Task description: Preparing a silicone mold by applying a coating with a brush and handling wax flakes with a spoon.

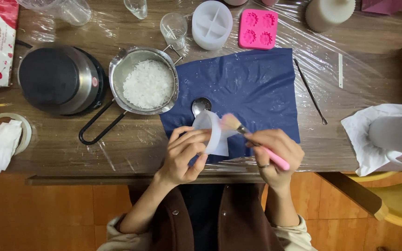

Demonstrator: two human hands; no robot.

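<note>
The translucent silicone mould (211, 132) sits tilted above the blue cloth (252, 88), pinched in your left hand (184, 155); your right hand (273, 151) grips a pink-handled brush (252, 139), bristles at the mould's mouth.

A single head-worn camera looks almost straight down from above the seated person, close over the near edge of the table (350, 51). The far edge is cut off at the top; the floor (47, 214) and the person's lap fill the bottom strip.
</note>
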